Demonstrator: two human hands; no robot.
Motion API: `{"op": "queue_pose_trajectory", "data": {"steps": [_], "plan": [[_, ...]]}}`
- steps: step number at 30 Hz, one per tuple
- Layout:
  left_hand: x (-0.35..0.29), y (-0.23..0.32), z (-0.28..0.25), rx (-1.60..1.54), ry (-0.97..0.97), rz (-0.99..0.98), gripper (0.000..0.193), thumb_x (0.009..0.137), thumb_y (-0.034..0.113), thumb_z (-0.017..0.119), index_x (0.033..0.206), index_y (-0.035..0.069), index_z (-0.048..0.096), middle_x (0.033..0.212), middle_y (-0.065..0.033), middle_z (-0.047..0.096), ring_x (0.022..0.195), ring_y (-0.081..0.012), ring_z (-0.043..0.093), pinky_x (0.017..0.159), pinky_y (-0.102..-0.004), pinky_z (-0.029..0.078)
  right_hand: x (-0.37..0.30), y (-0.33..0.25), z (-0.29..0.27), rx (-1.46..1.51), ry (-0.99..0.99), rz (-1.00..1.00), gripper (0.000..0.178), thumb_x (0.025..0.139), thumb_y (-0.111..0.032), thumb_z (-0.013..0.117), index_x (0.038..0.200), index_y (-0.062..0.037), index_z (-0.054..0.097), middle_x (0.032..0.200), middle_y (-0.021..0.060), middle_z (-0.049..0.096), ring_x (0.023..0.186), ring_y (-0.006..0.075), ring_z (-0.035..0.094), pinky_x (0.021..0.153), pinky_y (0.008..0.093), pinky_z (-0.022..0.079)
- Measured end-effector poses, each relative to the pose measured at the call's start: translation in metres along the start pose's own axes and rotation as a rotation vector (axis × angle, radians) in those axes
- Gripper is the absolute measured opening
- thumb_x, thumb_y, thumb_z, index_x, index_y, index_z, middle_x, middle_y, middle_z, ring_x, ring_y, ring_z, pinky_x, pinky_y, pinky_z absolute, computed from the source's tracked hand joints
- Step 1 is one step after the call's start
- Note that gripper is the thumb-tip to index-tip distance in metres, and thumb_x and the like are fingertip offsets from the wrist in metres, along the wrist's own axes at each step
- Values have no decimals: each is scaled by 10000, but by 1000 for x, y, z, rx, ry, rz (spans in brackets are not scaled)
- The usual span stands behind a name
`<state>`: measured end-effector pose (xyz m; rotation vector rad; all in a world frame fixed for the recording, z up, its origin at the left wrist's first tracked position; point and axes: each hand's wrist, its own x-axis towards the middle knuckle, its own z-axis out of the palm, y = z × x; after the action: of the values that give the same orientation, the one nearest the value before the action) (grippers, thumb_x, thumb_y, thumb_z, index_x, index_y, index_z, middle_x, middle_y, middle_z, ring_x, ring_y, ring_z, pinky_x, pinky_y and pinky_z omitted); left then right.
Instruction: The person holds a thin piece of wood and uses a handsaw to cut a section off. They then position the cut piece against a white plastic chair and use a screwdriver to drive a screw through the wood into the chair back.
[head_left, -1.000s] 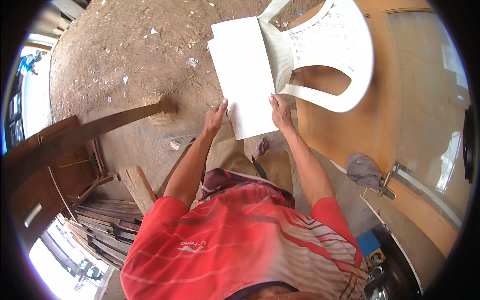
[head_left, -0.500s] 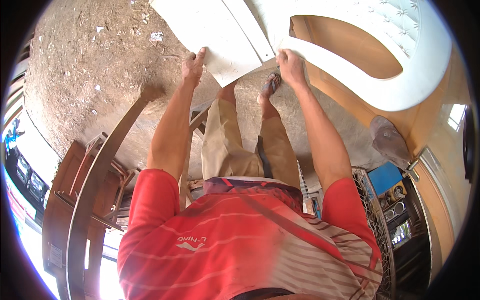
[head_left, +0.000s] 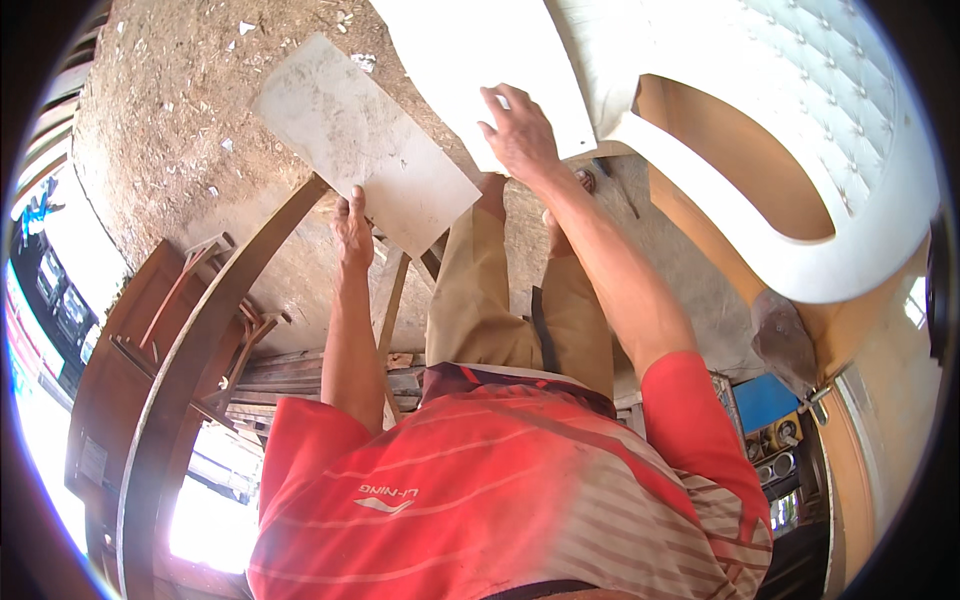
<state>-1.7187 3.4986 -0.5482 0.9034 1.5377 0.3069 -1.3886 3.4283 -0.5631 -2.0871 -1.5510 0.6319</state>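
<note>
My left hand grips the near edge of a flat, rectangular sheet, pale grey and smudged, with the thumb on top. The sheet is tilted off to the left, apart from the white furniture piece. Over the smooth white panel of that piece is my right hand, fingers spread and holding nothing; whether it touches the surface I cannot tell. To the right, the same piece has a curved white arm and a button-tufted white back.
A curved wooden piece rises on the left beside brown wooden furniture. Wood chips litter the dirt floor. At the right are a dusty grey-brown object, a blue panel and an orange-brown surface beneath the white arm.
The sheet has swung left and nearer, away from the white panel, in my left hand. My right hand has left the panel's corner and moved left over its surface, fingers now spread.
</note>
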Motion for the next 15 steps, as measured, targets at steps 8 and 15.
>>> {"op": "queue_pose_trajectory", "data": {"steps": [8,15], "plan": [[-34,2,13,-279,189,-62,506,947,429,663,1235,20,588,1155,-86,650,1032,-169,608,868,-332,515,90,-21,61,-140,-9,16,953,716,-472,847,1474,-119,389,1459,250,334,1370,381,349,1082,593,328],[-29,-16,14,-324,198,-81,440,992,381,605,1168,-21,631,1072,-47,660,929,-114,559,846,-278,450,112,-19,70,-243,27,-31,960,760,-488,808,1511,-146,318,1515,181,267,1424,362,234,1102,576,232]]}}
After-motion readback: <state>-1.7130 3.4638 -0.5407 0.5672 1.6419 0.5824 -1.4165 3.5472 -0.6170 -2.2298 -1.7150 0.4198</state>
